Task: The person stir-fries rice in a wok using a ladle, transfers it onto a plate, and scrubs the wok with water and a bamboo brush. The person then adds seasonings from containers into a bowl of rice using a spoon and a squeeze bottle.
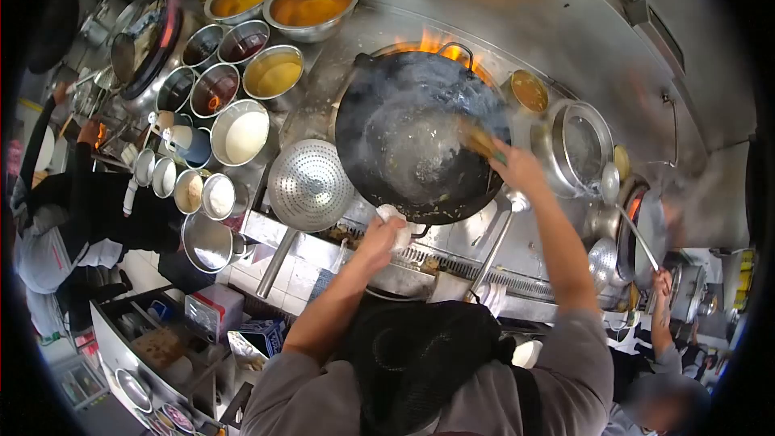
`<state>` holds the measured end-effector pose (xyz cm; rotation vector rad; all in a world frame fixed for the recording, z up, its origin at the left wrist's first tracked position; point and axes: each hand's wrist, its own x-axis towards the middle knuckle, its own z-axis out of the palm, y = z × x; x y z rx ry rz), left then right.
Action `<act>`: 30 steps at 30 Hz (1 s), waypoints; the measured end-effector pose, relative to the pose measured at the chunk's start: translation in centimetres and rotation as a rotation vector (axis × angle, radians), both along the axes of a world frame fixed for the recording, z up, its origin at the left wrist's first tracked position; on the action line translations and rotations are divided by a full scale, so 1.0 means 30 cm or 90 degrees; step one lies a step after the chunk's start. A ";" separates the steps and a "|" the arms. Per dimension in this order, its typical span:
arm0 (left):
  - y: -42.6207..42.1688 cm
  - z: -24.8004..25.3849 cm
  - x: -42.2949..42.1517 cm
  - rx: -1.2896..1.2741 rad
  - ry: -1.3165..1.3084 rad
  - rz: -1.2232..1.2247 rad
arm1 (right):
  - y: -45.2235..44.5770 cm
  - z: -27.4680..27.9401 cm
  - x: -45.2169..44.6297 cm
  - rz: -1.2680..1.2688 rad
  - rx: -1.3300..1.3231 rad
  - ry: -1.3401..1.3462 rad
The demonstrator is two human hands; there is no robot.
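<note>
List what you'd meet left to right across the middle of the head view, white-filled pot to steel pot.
White-filled pot → strainer → wok → right hand → steel pot.

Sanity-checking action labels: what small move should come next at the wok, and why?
Probably sweep the brush across the near wall of the wok: small pale bits show there, the right hand grips the brush, and the left hand holds a white cloth by the near rim.
</note>
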<state>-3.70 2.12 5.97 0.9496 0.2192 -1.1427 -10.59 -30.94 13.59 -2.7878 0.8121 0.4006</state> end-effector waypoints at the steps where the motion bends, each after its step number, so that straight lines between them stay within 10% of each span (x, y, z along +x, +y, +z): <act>1: 0.002 -0.002 -0.006 -0.002 0.005 0.006 | 0.044 0.007 0.099 -0.056 0.013 -0.041; 8: 0.003 0.012 0.002 0.017 -0.014 -0.029 | 0.476 -0.116 0.306 -0.250 0.439 -0.186; 12: 0.051 0.073 -0.018 -0.004 -0.014 -0.008 | 0.462 -0.043 0.108 -0.019 0.516 -0.059; 15: 0.072 0.062 -0.039 -0.013 -0.020 0.027 | 0.336 0.142 -0.057 0.113 0.456 0.146; 21: 0.053 0.036 -0.025 -0.062 0.084 0.063 | 0.071 0.028 -0.045 0.110 0.124 0.019; 30: 0.050 0.017 -0.040 -0.039 0.065 0.082 | 0.418 0.026 -0.087 0.128 0.023 0.070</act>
